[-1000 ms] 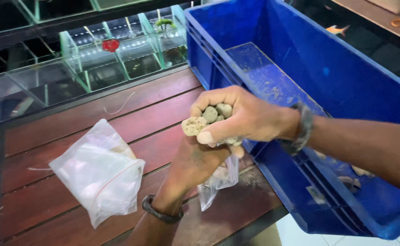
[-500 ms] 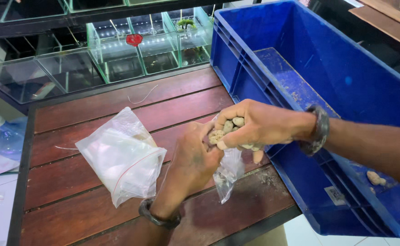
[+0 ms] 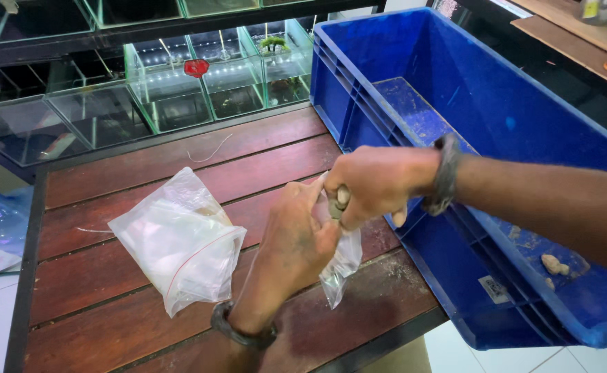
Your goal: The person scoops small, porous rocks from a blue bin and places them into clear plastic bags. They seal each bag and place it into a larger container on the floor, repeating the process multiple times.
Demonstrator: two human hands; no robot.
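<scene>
1. Spare clear plastic bags [image 3: 179,242], crinkled and limp, lie flat on the dark red slatted wood table [image 3: 110,297].
2. Left hand [image 3: 293,238] pinches the mouth of a small clear bag [image 3: 341,266], which hangs just above the table edge; best kept wide and steady.
3. Right hand [image 3: 376,183], fingers closed on grey pebble-like pieces [image 3: 338,202], feeds them at the bag mouth; slowly is wiser, as thin film tears.
4. Blue plastic crate [image 3: 497,110], rigid and ribbed, holds a few pale lumps.

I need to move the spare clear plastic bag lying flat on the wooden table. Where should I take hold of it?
Pinch the clear plastic bag at its upper corner, the end pointing toward the glass tanks, coming from above. It lies flat and limp, and that corner seems thin and free of contents; the near end looks fuller, so it should hang below.
</scene>
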